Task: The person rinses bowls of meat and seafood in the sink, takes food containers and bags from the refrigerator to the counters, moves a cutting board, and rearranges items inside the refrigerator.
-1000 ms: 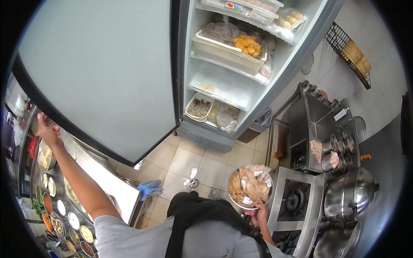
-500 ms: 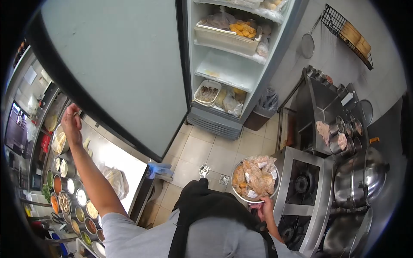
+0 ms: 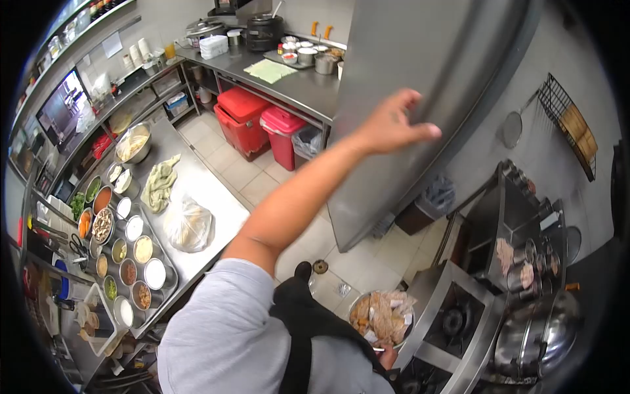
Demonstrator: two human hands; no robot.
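Observation:
My left hand (image 3: pixel 399 125) is stretched out in front of the grey refrigerator door (image 3: pixel 377 187), thumb apart from the fingers and nothing in it. Whether it touches the door I cannot tell. Low at my right side, my right hand (image 3: pixel 388 356) grips the rim of a metal bowl (image 3: pixel 411 326). Plastic bags of orange-brown food (image 3: pixel 384 315), some with white labels, fill the bowl. The refrigerator's inside is hidden behind the door.
A steel counter (image 3: pixel 220 197) at left carries a green cloth (image 3: pixel 159 182), a plastic bag (image 3: pixel 188 224) and several ingredient tins. Red bins (image 3: pixel 241 121) stand beneath the back counter. At right are a gas stove (image 3: pixel 454 317) and a dark trash bin (image 3: pixel 413 218).
The refrigerator door has swung from left to right, covering the shelves. My left hand has moved right from the door's edge and opened. The bowl stays in my right hand, lower in view.

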